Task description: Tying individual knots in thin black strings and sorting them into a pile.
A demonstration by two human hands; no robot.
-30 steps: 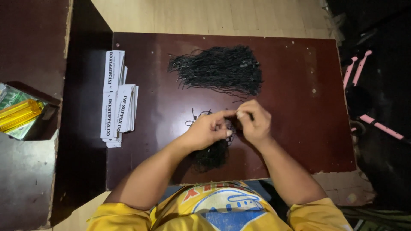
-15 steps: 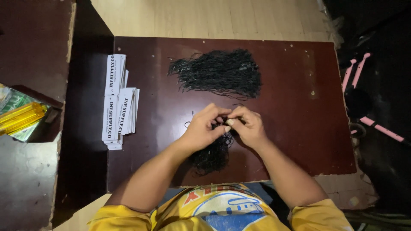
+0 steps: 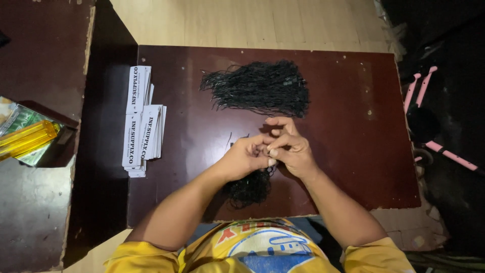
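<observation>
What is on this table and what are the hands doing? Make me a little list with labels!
Table: dark brown tabletop
Left hand: left hand pinching thin black strings, fingertips meeting the other hand
Right hand: right hand pinching the same strings
Far pile: big bundle of black strings lying beyond the hands
Near pile: smaller bunch of black strings under the hands, near the table edge
Left side: stack of white paper tags
Further left: yellow plastic thing in a box
Right of table: pink bars in the dark

Stack of white printed paper tags [image 3: 143, 121] at left edge of dark brown counter [image 3: 353, 151]. Yellow translucent object [image 3: 26, 139] lies on a lower surface, far left. Pink-and-black object [image 3: 429, 126] lies off the counter, right.
</observation>
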